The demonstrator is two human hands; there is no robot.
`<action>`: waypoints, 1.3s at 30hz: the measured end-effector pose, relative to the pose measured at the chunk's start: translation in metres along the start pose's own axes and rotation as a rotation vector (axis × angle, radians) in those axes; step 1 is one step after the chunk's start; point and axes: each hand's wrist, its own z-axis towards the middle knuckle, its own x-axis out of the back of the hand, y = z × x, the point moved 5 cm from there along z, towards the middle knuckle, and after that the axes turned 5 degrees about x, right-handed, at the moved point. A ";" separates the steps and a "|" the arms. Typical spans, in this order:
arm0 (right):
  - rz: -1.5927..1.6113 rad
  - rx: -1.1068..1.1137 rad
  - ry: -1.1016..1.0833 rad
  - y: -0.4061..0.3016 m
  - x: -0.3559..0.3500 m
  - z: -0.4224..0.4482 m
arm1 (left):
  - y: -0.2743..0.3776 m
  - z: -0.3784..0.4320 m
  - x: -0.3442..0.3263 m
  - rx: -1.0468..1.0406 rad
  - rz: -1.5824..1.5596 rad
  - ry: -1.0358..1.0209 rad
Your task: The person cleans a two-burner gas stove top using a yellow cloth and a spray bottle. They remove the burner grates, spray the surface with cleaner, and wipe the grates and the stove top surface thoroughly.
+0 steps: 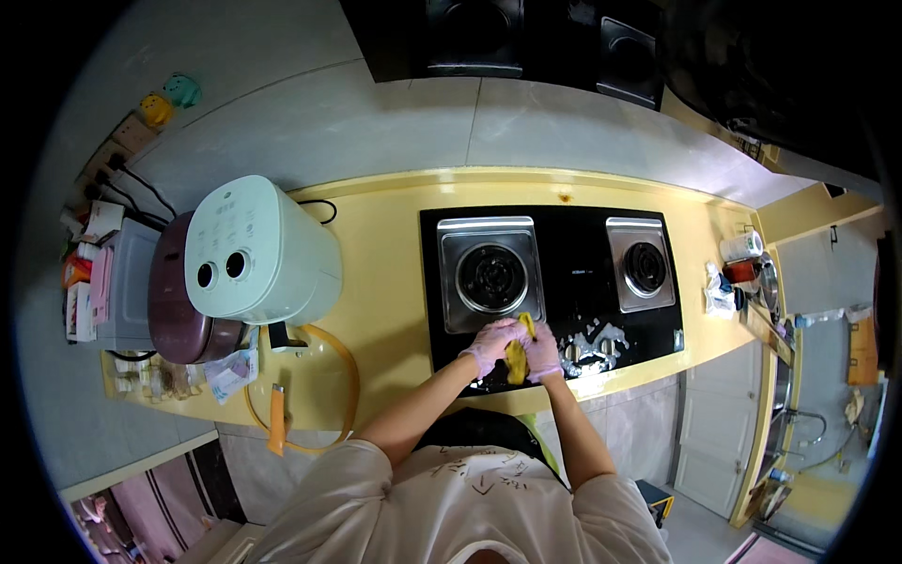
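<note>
My left hand [496, 341] and my right hand [542, 352], both in thin pinkish gloves, grip a yellow cloth [516, 361] between them. They hold it above the front of a black two-burner gas cooktop [574, 247]. Just beyond my hands is the left burner [492, 277] in its square metal tray. The right burner [644, 268] sits farther off to the right. White foam [592, 350] lies around the control knobs, to the right of my right hand. Part of the cloth is hidden by my fingers.
A mint-green air fryer [261, 247] and a dark purple appliance [173, 289] stand on the left of the yellow countertop [380, 282]. An orange hose [352, 366] loops over the front edge. Bottles and a white roll [741, 246] stand at the right end.
</note>
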 end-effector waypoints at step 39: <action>-0.980 -0.254 -0.354 -0.061 -0.045 0.183 | 0.014 0.001 0.064 -0.085 0.091 0.268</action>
